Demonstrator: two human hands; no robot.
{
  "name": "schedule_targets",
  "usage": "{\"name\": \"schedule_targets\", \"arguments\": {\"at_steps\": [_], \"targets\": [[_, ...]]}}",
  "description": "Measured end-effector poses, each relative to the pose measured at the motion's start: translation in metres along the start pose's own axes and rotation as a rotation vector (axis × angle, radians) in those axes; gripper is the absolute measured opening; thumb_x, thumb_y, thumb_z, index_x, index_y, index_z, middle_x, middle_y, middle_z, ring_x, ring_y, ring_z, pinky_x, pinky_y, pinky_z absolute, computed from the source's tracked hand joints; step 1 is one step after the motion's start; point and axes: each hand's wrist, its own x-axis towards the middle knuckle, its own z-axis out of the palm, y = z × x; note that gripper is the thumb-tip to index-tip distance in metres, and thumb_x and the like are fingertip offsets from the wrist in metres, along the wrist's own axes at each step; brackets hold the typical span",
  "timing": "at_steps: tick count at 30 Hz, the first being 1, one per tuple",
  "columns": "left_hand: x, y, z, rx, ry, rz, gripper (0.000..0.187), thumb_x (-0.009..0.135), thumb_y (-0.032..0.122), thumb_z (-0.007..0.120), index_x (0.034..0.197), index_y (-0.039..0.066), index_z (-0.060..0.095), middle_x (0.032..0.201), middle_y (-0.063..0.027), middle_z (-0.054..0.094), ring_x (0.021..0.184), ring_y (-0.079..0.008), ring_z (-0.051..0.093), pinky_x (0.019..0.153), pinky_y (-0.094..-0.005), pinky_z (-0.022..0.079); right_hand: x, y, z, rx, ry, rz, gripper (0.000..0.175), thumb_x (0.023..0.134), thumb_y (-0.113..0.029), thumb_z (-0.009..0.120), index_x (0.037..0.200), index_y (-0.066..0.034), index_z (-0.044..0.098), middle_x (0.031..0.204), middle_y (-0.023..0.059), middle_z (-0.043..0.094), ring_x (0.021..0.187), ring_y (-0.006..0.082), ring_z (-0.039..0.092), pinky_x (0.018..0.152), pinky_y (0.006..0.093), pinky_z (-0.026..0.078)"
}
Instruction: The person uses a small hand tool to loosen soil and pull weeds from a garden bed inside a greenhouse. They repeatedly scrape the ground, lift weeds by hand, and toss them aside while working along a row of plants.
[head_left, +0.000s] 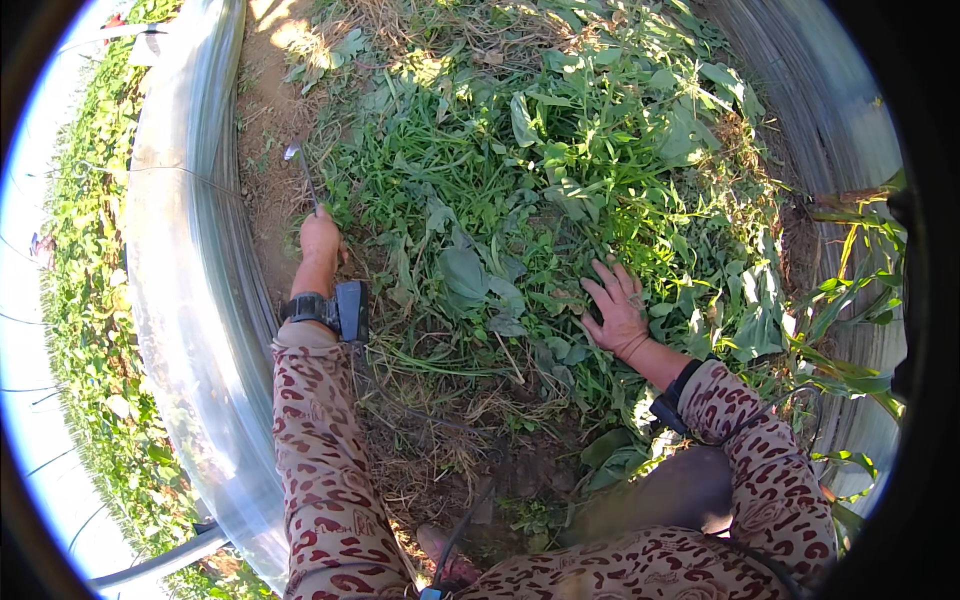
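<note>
My left hand is closed around a thin-shafted metal hand tool. Its small bright tip points away from me over bare soil, and its exact kind is hard to make out. Lower right of it, my right hand rests with spread fingers on the weeds; no object shows in it. These are a dense mat of grass and leafy green plants. Among them, large wilted leaves lie between my two hands.
Clear plastic sheeting curves along the left, with leafy crop rows beyond it. More plastic film runs along the right, where corn-like leaves lean in. A black cable hangs before my body. Brown soil borders the weeds.
</note>
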Motion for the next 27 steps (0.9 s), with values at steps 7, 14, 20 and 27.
{"name": "schedule_targets", "arguments": {"at_steps": [7,14,20,27], "targets": [[-0.052,-0.057,0.059,0.235,0.083,0.115,0.049,0.092,0.041,0.037,0.098,-0.005,0.052,0.085,-0.0239,0.062,0.060,-0.0370,0.063,0.054,-0.0433,0.051,0.001,-0.004,0.000,-0.024,0.052,-0.007,0.054,0.066,-0.028,0.066,0.117,-0.0134,0.053,0.137,0.0095,0.036,0.127,0.0342,0.030,0.102,0.0492,0.025],[-0.141,-0.098,0.038,0.126,-0.021,0.023,0.045,0.093,0.040,0.039,0.096,-0.003,0.051,0.073,-0.0219,0.060,0.047,-0.0326,0.057,0.040,-0.0405,0.046,0.000,-0.002,0.003,0.009,0.099,-0.038,0.052,0.068,-0.029,0.065,0.116,-0.0133,0.053,0.135,0.0101,0.039,0.127,0.0333,0.031,0.100,0.0506,0.026],[-0.191,-0.154,0.023,0.114,-0.051,0.011,0.039,0.093,0.040,0.041,0.091,0.003,0.050,0.059,-0.0115,0.051,0.039,-0.0248,0.049,0.033,-0.0343,0.039,-0.001,0.001,0.004,0.041,0.092,-0.032,0.050,0.070,-0.030,0.064,0.116,-0.0128,0.054,0.135,0.0104,0.038,0.130,0.0317,0.027,0.100,0.0516,0.026],[-0.141,-0.071,-0.017,-0.324,0.000,-0.048,0.032,0.093,0.039,0.042,0.078,0.011,0.043,0.049,0.0020,0.034,0.033,-0.0107,0.033,0.028,-0.0280,0.029,-0.001,0.001,0.003,0.053,0.063,-0.014,0.052,0.070,-0.033,0.065,0.117,-0.0143,0.053,0.137,0.0087,0.037,0.133,0.0295,0.024,0.102,0.0524,0.025]]}}
